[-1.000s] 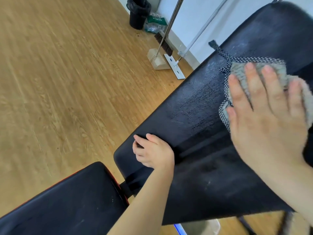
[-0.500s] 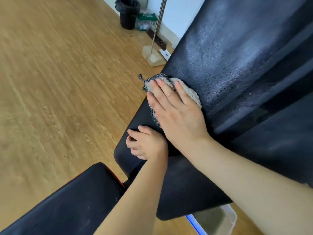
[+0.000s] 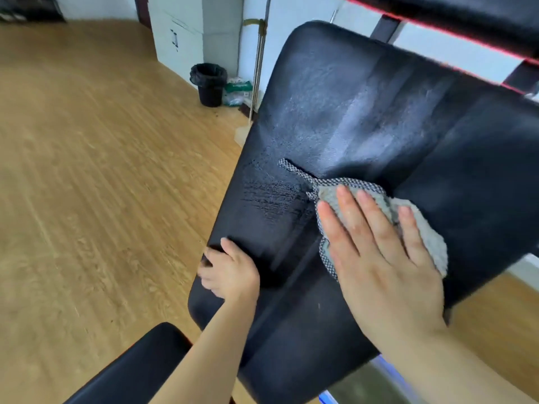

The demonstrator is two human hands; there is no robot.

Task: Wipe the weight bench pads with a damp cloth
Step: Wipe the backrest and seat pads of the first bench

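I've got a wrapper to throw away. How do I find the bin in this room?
Look across the wooden floor to the white wall at the far side. At its foot stands the bin, left of a crumpled green and white bag. It is the only round black tub there, lined with a shiny black bag.

Black back pad (image 3: 364, 112) slopes up and away, upper half streaked with a wet sheen, and the grey cloth (image 3: 423, 228) lies flat on its middle, checked trim trailing up to the left. The seat pad (image 3: 140, 365) pokes in at the bottom edge. The wooden floor (image 3: 102, 185) carries a black bin (image 3: 208, 84), a green-and-white bag (image 3: 236, 90) just beside it, a broom (image 3: 258, 62) standing by the wall
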